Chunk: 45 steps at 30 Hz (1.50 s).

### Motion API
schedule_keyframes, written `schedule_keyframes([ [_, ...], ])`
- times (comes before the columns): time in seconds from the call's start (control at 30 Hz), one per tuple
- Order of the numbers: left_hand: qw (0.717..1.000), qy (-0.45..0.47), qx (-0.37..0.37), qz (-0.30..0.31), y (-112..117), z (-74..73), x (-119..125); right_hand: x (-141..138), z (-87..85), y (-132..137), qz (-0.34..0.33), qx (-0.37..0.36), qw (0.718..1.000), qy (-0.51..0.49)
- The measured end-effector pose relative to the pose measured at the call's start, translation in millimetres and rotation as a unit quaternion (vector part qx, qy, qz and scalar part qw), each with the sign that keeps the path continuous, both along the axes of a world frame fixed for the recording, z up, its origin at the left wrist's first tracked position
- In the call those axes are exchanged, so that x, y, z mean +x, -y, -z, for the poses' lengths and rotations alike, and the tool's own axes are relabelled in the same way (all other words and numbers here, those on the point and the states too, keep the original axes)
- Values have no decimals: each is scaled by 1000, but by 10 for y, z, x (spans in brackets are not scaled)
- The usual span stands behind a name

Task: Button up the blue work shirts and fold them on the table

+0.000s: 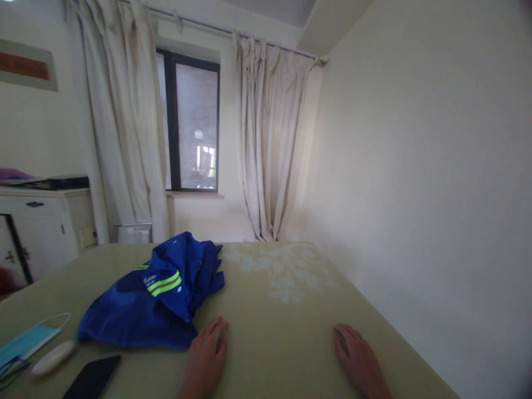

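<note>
My left hand (206, 351) lies flat on the green bedsheet (274, 316), fingers stretched out, right beside the near edge of a crumpled blue garment (153, 302) with neon yellow stripes. My right hand (356, 356) rests on the sheet further right, fingers extended and slightly curved down, holding nothing. The garment is heaped on the left half of the bed.
A blue face mask (25, 342), a small white oval object (54, 357) and a black phone (92, 378) lie at the bed's near left. A white cabinet (41, 227) stands at the left wall. Curtains (266, 138) frame a window (193, 124); a wall runs close on the right.
</note>
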State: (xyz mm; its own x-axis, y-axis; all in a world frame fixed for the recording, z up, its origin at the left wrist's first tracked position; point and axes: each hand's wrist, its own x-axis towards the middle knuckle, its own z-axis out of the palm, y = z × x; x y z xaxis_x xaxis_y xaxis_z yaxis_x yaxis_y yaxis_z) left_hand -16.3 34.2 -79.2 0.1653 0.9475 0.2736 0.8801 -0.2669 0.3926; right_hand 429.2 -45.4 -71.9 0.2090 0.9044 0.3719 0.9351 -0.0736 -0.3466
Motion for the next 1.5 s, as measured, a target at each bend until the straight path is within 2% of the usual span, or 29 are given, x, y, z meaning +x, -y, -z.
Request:
schedule_keyframes([
  [0.17, 999, -33, 24, -6, 37, 83, 81, 66, 65, -15, -5, 7, 1000, 13],
  [0.3, 995, -71, 71, -9, 40, 253, 174, 109, 106, -21, -9, 16, 1000, 20],
  [0.43, 991, -83, 100, -10, 2, 414, 211, 199, 216, -28, -3, 7, 1000, 24],
  [0.53, 992, -77, 99, 0, -28, 456, 198, 275, 309, -41, 7, 17, 999, 27],
  [0.6, 994, -70, 81, 15, -45, 444, 174, 259, 313, -85, 13, 33, 999, 36],
  [0.7, 996, -58, 53, 36, -64, 405, 105, -4, 195, -229, 25, 44, 997, 60],
  [0.83, 996, -19, 67, 49, -69, 399, -23, -765, 35, -450, -19, 55, 997, 43],
  [0.9, 995, -5, 83, 53, -70, 421, -75, -1123, 61, -504, -55, 71, 996, 9],
  [0.97, 994, -6, 96, 60, -68, 438, -108, -1341, 131, -510, -94, 86, 992, -18],
  [1.1, 992, -24, 107, 66, -31, 373, -121, -1372, 164, -469, -159, 46, 980, -111],
  [1.27, 994, -25, 89, 49, 49, 219, -102, -1271, -20, -454, -155, -19, 964, -216],
  [1.43, 995, -18, 87, 41, 83, 238, -66, -1310, -52, -429, -149, -14, 962, -231],
  [1.5, 994, -11, 107, 16, 74, 161, -41, -1314, -32, -430, -148, -10, 964, -223],
])
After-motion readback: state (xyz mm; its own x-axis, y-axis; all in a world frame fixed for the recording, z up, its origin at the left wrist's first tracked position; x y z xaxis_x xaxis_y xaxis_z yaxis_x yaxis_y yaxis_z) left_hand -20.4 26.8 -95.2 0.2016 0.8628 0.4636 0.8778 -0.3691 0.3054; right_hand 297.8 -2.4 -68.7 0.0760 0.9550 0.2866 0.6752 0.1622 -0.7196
